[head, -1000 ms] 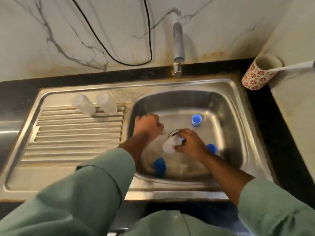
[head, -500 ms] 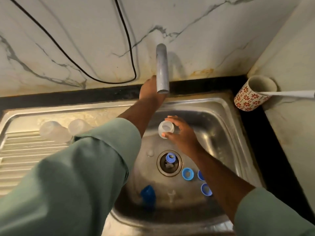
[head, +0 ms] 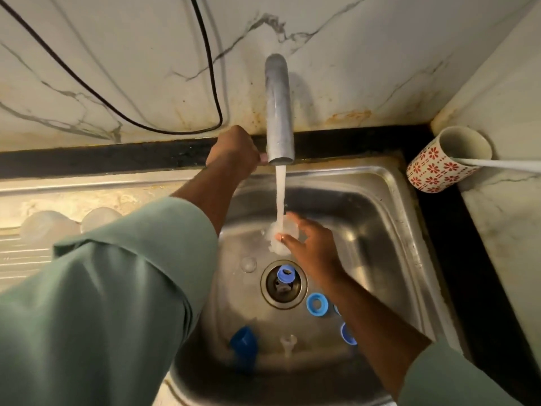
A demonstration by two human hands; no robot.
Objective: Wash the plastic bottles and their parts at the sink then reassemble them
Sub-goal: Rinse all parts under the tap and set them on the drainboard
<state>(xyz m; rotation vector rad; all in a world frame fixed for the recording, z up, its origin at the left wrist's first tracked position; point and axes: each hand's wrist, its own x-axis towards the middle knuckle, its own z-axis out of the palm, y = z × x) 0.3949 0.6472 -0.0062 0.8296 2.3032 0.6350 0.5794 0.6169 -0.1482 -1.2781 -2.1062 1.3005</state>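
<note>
Under the tap [head: 279, 112], right hand [head: 313, 247] fingers pinch a clear bottle [head: 285, 234].

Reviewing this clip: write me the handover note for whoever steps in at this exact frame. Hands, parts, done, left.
Left hand: at the base of the tap, apparently on its control; the grip is hidden. Water is running.
Right hand: fingers hold a clear bottle under the stream.
In the sink: a blue part sits in the drain, a blue ring beside it, a blue cap by the right forearm, a dark blue piece and a small clear part near the front.
On the drainboard: two clear bottles, set aside.
Left: finish rinsing, wash the loose parts, reassemble.
</note>
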